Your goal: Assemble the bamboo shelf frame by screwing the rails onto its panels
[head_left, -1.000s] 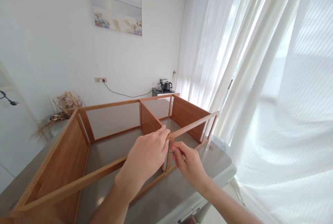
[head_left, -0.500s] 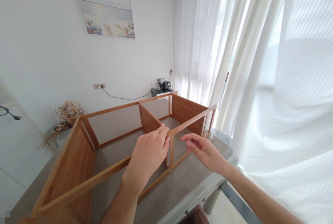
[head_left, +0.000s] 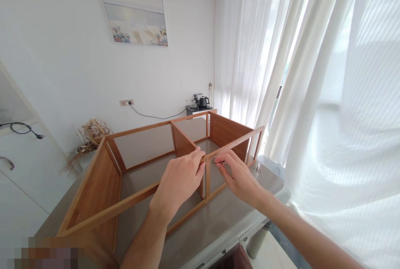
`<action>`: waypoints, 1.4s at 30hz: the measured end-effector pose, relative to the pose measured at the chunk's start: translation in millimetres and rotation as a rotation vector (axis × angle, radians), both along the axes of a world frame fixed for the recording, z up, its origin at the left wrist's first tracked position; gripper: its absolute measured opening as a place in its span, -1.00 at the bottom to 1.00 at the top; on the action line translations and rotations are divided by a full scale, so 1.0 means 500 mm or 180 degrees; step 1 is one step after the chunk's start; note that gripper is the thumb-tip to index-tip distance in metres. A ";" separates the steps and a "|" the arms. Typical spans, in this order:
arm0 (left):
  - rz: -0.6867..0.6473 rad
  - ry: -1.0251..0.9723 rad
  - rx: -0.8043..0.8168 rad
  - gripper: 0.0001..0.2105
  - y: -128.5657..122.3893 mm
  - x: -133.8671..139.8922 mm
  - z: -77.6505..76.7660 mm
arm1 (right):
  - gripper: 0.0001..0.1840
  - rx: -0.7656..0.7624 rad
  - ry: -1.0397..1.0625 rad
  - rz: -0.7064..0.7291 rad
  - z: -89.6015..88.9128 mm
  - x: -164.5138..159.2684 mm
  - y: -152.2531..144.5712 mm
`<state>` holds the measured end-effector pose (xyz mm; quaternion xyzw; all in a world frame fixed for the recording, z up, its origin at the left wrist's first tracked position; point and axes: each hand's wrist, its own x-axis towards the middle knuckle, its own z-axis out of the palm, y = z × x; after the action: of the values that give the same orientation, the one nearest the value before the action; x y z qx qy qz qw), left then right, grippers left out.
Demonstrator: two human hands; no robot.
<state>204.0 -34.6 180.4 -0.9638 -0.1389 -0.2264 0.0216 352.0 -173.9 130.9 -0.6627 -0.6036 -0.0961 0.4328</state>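
A wooden shelf frame (head_left: pixel 140 194) lies on the table, its panels standing upright and a divider panel (head_left: pixel 184 138) across its middle. My left hand (head_left: pixel 179 181) is closed over the top rail where the divider meets the front post (head_left: pixel 208 179). A bolt head (head_left: pixel 206 160) shows at that joint, just right of my left fingertips. My right hand (head_left: pixel 236 173) pinches a small L-shaped hex key (head_left: pixel 214 160) between thumb and fingers, close to the bolt head. Whether the key's tip sits in the bolt I cannot tell.
Several screws (head_left: pixel 257 169) stand on the grey-brown table (head_left: pixel 231 210) to the right, near a clear plastic bag (head_left: pixel 270 167). Dried plants (head_left: pixel 92 133) are at the left. A black kettle (head_left: pixel 204 102) stands behind on a small cabinet. White curtains (head_left: pixel 331 135) hang at the right.
My right hand has moved up and left with the hex key, closer to the joint. My left hand keeps its hold on the frame. The view has shifted slightly left.
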 end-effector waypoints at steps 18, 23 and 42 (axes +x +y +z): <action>0.0035 0.0049 0.0053 -0.69 0.000 0.003 -0.002 | -0.80 -0.0196 -0.0102 0.0172 0.018 0.013 0.012; 0.0042 0.0048 0.0068 -0.69 -0.001 0.006 -0.002 | -0.82 -0.0216 0.0096 0.0121 0.018 0.012 0.014; 0.0053 0.0095 -0.0016 -0.67 -0.003 0.005 0.002 | -0.83 0.0050 0.0537 0.0087 -0.029 -0.008 0.022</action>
<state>206.2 -36.3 181.3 -0.9660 -0.1471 -0.2116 0.0232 347.8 -162.8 116.6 -0.6568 -0.5731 -0.0387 0.4886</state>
